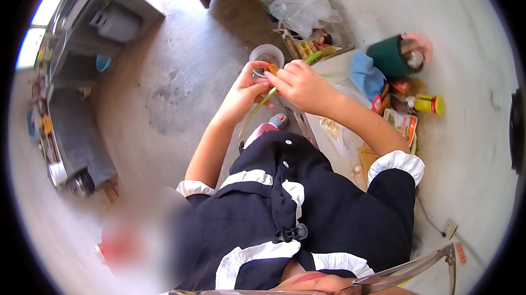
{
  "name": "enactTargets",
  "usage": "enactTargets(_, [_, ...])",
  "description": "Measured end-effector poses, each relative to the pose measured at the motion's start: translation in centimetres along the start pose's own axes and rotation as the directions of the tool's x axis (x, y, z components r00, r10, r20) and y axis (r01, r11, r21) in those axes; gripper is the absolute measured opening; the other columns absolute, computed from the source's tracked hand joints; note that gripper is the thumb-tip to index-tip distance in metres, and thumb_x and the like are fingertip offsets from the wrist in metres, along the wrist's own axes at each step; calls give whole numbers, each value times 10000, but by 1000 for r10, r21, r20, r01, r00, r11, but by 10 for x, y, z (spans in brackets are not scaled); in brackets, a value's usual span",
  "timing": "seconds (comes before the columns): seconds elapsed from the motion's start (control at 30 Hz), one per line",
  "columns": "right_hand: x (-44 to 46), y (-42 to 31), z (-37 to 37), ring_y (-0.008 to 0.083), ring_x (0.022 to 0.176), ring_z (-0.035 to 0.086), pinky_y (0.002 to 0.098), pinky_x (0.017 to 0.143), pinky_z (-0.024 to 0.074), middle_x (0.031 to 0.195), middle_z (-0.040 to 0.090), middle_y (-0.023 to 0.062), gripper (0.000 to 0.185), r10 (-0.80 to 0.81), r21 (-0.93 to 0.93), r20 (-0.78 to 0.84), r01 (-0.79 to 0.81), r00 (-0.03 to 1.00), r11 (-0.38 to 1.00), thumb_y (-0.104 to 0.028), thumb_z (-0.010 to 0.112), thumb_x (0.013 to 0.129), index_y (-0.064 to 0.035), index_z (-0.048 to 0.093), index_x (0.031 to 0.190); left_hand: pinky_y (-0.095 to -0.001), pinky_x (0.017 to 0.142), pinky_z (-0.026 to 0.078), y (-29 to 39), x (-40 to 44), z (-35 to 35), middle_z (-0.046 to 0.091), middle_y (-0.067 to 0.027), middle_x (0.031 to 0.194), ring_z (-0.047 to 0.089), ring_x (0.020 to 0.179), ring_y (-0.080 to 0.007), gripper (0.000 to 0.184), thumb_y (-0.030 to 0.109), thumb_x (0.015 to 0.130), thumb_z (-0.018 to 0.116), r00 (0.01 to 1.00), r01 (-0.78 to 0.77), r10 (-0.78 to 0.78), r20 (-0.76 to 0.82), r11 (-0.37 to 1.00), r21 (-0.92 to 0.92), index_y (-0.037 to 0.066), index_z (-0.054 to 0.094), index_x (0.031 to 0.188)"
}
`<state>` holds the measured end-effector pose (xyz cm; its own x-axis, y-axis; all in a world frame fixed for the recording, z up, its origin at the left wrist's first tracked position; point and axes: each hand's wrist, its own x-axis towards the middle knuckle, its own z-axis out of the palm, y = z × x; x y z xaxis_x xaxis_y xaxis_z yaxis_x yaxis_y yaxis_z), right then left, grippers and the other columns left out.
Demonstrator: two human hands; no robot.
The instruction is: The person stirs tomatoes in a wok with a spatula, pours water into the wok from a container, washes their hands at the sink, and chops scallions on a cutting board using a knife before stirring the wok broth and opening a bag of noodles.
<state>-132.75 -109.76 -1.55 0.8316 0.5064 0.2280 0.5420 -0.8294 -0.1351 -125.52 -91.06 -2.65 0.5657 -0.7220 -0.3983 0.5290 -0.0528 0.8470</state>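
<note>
While right fingers point(281, 80) hold stalk point(256, 110) (green), left fingers point(252, 67) curl alongside.

The black garment point(353, 202) has ruffled white cuffs point(397, 167).

From the person's head point(330, 284), the camera looks forward and down, quite near the bare left hand point(247, 88) and right hand point(301, 84).

The left hand point(241, 93) hides some of the white bucket point(253, 54), and the right hand point(301, 84) hides the middle of the green stalk point(252, 115). The orange thing point(272, 68) is too small to name. A blurry patch point(131, 237) covers the lower left.
</note>
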Motion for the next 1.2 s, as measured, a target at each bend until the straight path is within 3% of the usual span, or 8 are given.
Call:
enactTargets(0.23, [-96, 4, -34, 191, 838, 528, 369, 793, 393, 812, 518, 15, 374, 274, -135, -173, -298, 946, 945, -171, 633, 764, -155, 637, 1138, -232, 543, 397, 8, 39, 62, 639, -72, 873, 505, 626, -87, 258, 151, 939, 450, 897, 28, -184, 401, 931, 363, -21, 544, 1108])
enactTargets(0.5, [-187, -43, -49, 223, 688, 593, 356, 589, 469, 745, 513, 42, 135, 634, -61, -245, -665, 733, 745, -159, 651, 733, -96, 554, 802, -242, 547, 363, -12, 67, 164, 553, -2, 686, 461, 625, -50, 161, 100, 908, 527, 701, -386, -252, 667, 652, 652, -23, 625, 946])
enactTargets(0.67, [-241, -91, -44, 275, 700, 622, 386, 571, 494, 738, 591, 96, 137, 906, 78, -146, -908, 398, 412, -188, 611, 786, -69, 545, 790, -407, 555, 433, -54, 57, 233, 587, -168, 680, 543, 591, -361, 106, 97, 789, 580, 546, -769, -62, 835, 357, 530, -3, 575, 752])
enactTargets(0.73, [-254, -113, -48, 309, 687, 630, 409, 565, 491, 732, 630, 125, 170, 973, 124, -40, -965, 227, 230, -223, 568, 828, -57, 563, 788, -418, 562, 443, -70, 47, 256, 582, -157, 672, 556, 599, -357, 100, 95, 783, 582, 453, -840, -67, 889, 301, 451, 6, 567, 739])
enactTargets(0.83, [-291, -138, -48, 250, 636, 615, 370, 568, 470, 700, 608, 128, 192, 995, 497, 50, -866, 86, 50, -206, 523, 850, -30, 595, 829, -408, 532, 449, -91, 38, 282, 560, -118, 648, 561, 574, -317, 82, 62, 735, 615, 194, -944, -6, 981, 271, 188, 37, 547, 698])
enactTargets(0.93, [-330, -164, -39, 147, 583, 528, 313, 551, 419, 685, 579, 73, 228, 955, 895, 228, -428, 191, -129, -183, 482, 862, 2, 614, 875, -375, 471, 423, -103, 35, 307, 536, -84, 618, 552, 537, -270, 106, 25, 695, 649, -162, -941, -3, 987, 302, -154, 50, 547, 685])
enactTargets(1.03, [-350, -202, -57, 76, 578, 411, 253, 508, 338, 653, 492, 3, 244, 866, 911, 389, 8, 314, -412, -185, 474, 861, 10, 620, 874, -368, 460, 403, -105, 11, 336, 518, -86, 601, 531, 518, -271, 80, 21, 707, 644, -226, -747, -89, 970, 655, -114, 45, 568, 706])
enactTargets(1.2, [-387, -242, -69, 51, 553, 354, 219, 476, 258, 637, 419, -42, 219, 754, 826, 385, 167, 532, -539, -185, 482, 850, -21, 603, 769, -353, 466, 398, -111, -19, 398, 502, -75, 592, 514, 506, -260, 81, 40, 745, 639, -494, -466, -281, 823, 884, 22, 45, 565, 712])
